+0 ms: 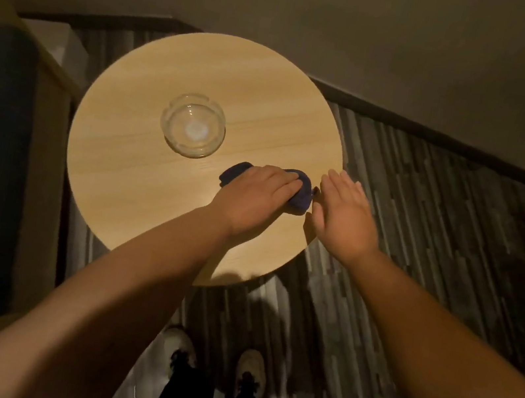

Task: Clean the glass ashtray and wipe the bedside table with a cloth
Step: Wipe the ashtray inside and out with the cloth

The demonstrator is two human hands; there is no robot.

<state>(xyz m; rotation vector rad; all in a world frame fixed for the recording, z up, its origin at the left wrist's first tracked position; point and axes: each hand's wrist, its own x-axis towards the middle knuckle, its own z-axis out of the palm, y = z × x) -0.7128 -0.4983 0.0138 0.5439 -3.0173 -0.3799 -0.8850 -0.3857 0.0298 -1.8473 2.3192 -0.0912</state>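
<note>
Fingers of the left hand lie close together, pressed flat on a dark blue cloth bunched under the palm near the right edge of the round wooden bedside table. The cloth's long axis runs left to right across the tabletop, with one end showing past the knuckles on the left and the larger fold bulging out at the fingertips. Just beside it, the right hand is flat and empty, fingers extended and nearly together, over the table's rim. A glass ashtray stands upright and empty left of centre, apart from the cloth. No writing is readable on anything. Striped carpet surrounds the table.
</note>
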